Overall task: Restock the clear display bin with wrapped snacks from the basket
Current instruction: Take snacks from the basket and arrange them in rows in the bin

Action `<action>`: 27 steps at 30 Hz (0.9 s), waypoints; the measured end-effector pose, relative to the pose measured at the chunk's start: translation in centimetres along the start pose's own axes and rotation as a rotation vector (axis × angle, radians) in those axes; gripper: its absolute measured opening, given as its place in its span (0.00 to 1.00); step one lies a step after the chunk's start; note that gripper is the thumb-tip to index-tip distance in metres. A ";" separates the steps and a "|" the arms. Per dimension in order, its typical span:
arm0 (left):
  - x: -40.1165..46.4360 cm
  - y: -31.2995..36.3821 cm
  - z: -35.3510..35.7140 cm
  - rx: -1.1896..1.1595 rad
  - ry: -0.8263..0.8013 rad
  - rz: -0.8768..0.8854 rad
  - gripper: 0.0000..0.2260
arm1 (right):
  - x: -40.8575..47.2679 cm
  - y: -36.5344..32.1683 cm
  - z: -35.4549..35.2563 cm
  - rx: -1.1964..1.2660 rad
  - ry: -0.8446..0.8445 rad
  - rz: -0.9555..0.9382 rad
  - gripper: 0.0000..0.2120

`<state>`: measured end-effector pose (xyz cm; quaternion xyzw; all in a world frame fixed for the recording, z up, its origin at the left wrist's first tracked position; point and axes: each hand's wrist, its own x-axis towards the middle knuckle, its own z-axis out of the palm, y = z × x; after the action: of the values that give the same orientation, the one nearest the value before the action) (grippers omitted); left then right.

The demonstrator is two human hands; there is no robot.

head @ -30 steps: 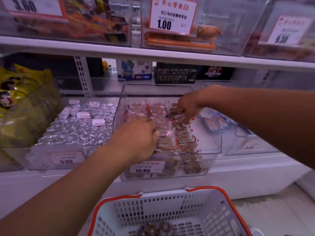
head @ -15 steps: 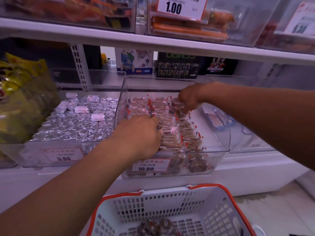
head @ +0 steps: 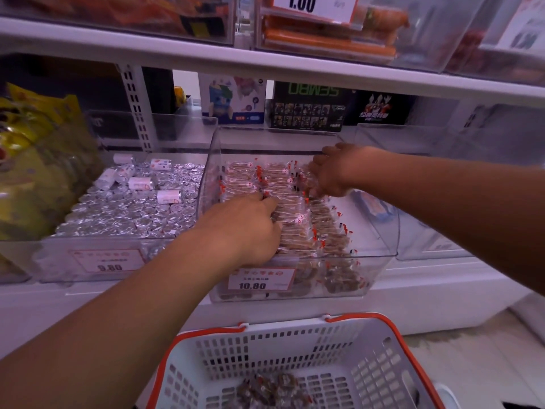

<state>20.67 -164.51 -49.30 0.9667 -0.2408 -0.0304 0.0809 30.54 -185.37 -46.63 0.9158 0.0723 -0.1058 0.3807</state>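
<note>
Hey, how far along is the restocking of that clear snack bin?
Mostly done: the clear display bin already holds rows of wrapped snacks. In hand: the left hand and right hand are both among them, apparently tidying. Left: a small pile of snacks in the basket.

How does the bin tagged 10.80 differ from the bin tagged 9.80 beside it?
The 10.80 bin holds brown snacks in clear wrappers laid in rows; the 9.80 bin holds silver foil pieces heaped loosely. Both hands reach into the 10.80 bin; none into the 9.80 bin. Both bins are clear plastic with front price tags.
</note>
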 end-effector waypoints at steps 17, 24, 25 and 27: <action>-0.7 0.1 -0.2 -0.060 0.118 0.023 0.16 | -1.2 0.5 -1.9 0.546 0.213 0.035 0.13; -2.7 1.5 -1.6 -0.053 0.452 0.103 0.10 | -9.0 0.2 -3.8 0.617 0.544 0.041 0.03; -3.3 1.7 -1.8 -0.056 0.522 0.136 0.11 | -10.9 -0.3 -3.4 0.636 0.670 0.059 0.03; -4.9 2.2 -1.5 -0.075 0.646 0.248 0.13 | -14.9 -2.5 -0.9 0.742 1.005 0.096 0.07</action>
<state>15.49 -163.87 -47.33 0.8863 -0.3169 0.2784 0.1913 15.67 -183.69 -44.00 0.9271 0.1598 0.3367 -0.0385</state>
